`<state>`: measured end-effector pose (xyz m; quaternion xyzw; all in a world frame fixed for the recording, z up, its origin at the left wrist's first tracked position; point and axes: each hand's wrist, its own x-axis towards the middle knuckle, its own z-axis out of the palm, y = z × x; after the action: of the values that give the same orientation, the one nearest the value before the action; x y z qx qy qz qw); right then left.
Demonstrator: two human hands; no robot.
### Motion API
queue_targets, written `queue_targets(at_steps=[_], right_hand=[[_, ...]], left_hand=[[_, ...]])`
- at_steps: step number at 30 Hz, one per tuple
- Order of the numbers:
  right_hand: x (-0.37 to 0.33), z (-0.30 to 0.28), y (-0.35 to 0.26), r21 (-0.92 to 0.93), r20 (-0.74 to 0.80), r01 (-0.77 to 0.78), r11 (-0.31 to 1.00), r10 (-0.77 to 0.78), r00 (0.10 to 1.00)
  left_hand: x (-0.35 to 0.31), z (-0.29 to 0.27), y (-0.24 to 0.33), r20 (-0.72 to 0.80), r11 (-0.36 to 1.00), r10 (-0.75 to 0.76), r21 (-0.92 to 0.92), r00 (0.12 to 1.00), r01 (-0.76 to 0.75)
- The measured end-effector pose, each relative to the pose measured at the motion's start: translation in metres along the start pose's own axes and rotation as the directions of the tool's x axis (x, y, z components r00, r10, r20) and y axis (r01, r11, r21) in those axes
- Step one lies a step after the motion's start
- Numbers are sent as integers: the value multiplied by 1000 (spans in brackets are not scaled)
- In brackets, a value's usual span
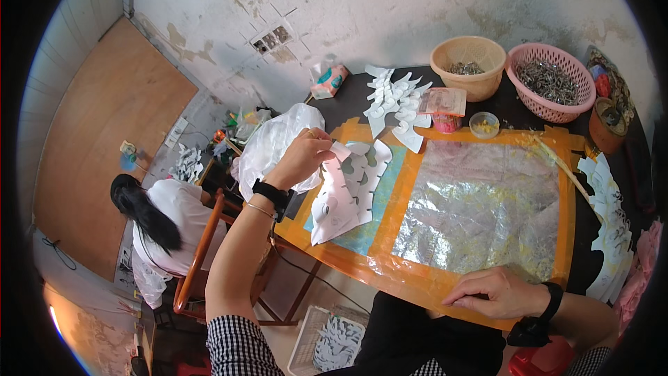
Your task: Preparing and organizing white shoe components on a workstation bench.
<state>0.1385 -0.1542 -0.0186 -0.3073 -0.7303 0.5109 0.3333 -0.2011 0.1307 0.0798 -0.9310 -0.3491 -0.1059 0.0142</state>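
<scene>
Nearest me, a basket (306, 348) of white cutouts sits on the floor by my knees. Up left, my left hand (305, 157) pinches the top of a white paper cutout (346, 191), which hangs tilted over the orange-taped table (334, 254). Foil sheet (480, 205) lies beside it. My right hand (497, 292) rests flat, fingers together, on the near table edge, holding nothing.

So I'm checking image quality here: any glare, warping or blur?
Head view: fisheye bends the table edge and blacks out the corners; the foil sheet glints with soft glare; left hand and right hand look sharp; lighting is even daylight.
</scene>
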Motion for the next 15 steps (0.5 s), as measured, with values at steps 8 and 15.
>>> queue_targets(at_steps=[8,15], right_hand=[[-1,0,1,9,11,-1,1000,0,1000],[0,-1,3,9,9,7,1000,-7,1000]], left_hand=[[6,-22,0,-11,993,-118,27,993,118],[11,-44,23,-183,943,-164,-317,969,100]])
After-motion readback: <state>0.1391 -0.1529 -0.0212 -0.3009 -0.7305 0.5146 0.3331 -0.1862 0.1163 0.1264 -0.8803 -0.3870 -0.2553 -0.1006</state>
